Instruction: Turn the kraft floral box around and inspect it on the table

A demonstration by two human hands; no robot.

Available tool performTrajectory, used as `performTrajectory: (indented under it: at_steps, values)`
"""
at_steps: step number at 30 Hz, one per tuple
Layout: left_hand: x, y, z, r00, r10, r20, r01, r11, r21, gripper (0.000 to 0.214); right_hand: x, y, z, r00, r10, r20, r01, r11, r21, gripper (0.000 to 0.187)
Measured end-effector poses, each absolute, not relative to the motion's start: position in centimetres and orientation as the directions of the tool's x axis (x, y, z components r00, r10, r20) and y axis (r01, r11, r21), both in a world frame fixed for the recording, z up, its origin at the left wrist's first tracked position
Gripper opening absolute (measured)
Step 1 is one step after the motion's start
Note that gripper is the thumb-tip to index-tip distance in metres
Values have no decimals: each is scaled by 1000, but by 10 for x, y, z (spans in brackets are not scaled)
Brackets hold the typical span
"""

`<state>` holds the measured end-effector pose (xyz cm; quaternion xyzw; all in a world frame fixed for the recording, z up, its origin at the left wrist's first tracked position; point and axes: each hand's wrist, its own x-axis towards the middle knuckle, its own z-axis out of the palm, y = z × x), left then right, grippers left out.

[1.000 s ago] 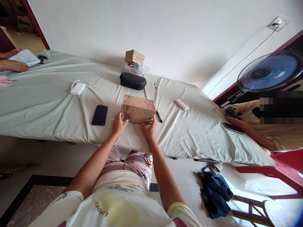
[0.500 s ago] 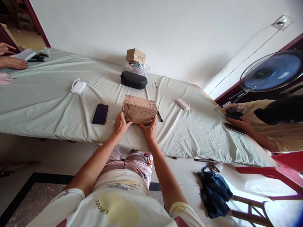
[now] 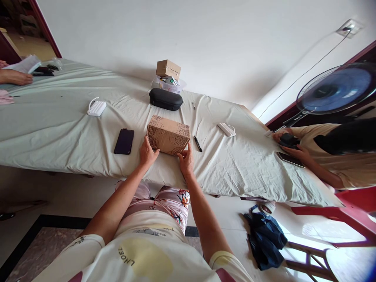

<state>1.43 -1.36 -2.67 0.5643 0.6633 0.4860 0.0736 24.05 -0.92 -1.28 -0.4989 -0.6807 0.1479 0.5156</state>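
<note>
A cardboard box (image 3: 168, 134) with line drawings on it sits on a table draped in a pale sheet (image 3: 58, 129). My left hand (image 3: 147, 152) grips its near left corner, fingers curled on the side. My right hand (image 3: 185, 159) holds the near right corner from below the edge. A black pen (image 3: 197, 143) lies just right of the box. A black phone (image 3: 123, 141) lies flat to the left.
A black case (image 3: 165, 99), a clear tub with a small carton (image 3: 167, 69) on it, and two white gadgets (image 3: 96, 107) (image 3: 226, 129) lie farther back. A person at right handles a dark device (image 3: 288, 140); another person's hand (image 3: 16, 76) rests far left. A fan (image 3: 335, 88) stands at right.
The box has shifted a little left and turned, leaving the pen uncovered beside it. Both my hands followed and stay on its near corners.
</note>
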Motion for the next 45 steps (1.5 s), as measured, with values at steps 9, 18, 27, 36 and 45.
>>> performTrajectory:
  at_steps: [9,18,27,36,45]
  values:
    - [11,-13,-28,-368,814,449,671,-102,734,77,243,-21,-2,121,869,480,552,343,-760,58]
    - [10,-16,-24,-372,827,422,674,-73,736,51,248,-14,-6,241,787,568,511,395,-763,52]
    - [12,-18,-20,-355,835,420,685,-73,725,44,251,-4,-13,82,717,692,551,546,-631,82]
    - [11,-18,-22,-365,832,418,642,-101,760,43,249,-3,-14,91,724,684,475,572,-669,73]
    - [11,-18,-24,-291,797,529,614,-268,742,54,250,-6,-11,252,714,654,440,517,-734,60]
